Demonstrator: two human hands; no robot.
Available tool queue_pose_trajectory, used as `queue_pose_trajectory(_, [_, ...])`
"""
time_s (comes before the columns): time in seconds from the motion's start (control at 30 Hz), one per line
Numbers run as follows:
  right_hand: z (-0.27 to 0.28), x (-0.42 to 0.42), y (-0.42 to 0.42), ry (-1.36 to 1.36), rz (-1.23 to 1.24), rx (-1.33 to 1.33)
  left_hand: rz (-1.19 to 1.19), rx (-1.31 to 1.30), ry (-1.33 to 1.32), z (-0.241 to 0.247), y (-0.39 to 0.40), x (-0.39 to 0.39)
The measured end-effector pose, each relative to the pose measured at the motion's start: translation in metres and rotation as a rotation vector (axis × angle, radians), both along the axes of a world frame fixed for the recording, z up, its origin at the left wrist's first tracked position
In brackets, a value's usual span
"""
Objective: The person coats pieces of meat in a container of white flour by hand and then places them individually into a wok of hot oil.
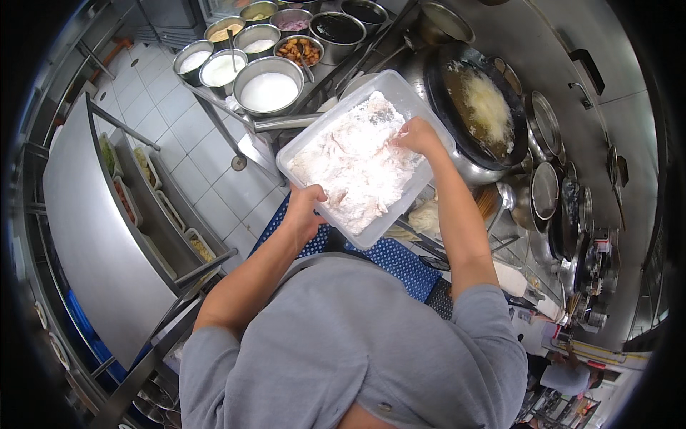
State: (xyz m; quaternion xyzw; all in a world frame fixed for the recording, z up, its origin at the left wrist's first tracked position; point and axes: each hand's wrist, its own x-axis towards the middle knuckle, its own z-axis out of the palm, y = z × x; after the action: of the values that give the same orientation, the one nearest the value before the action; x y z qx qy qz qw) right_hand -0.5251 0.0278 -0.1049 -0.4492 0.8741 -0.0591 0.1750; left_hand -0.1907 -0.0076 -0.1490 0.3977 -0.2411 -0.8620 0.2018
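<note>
Before me a translucent plastic container (419,201) is tilted over the gap beside the stove. White flour and flour-coated food pieces (353,155) fill much of it; glare washes out their shapes. My left hand (306,213) grips the container's near left rim, thumb on top and fingers underneath. Inside the right wall, my right hand (418,136) has its fingertips down in the floured pieces, and what lies between them is hidden. Just beyond it, a black wok (437,86) holds brown oil with a pale yellow, foaming mass (487,102) in it.
Steel pots of ingredients crowd the upper counter, among them a pot of white liquid (268,91) and a bowl of browned chunks (299,51). A steel handle (286,122) juts towards the container. Strainers (544,190) line the right wall. Another person (565,378) stands at lower right.
</note>
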Motion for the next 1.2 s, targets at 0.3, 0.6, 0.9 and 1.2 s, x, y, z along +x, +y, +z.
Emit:
queue_pose_trajectory(0.3, [0.016, 0.030, 0.009, 0.269, 0.104, -0.200, -0.018, -0.015, 0.033, -0.001, 0.000, 0.002])
queue_pose_trajectory(0.6, [-0.006, 0.006, -0.017, 0.121, 0.343, -0.130, -0.016, -0.016, -0.007, 0.010, 0.000, 0.000])
queue_pose_trajectory(0.9, [0.013, 0.043, -0.019, 0.233, -0.112, -0.296, 0.003, 0.010, -0.012, 0.008, 0.002, 0.000])
queue_pose_trajectory(1.2, [0.017, 0.042, -0.007, -0.073, -0.103, -0.216, 0.004, 0.029, 0.082, -0.025, 0.003, -0.004])
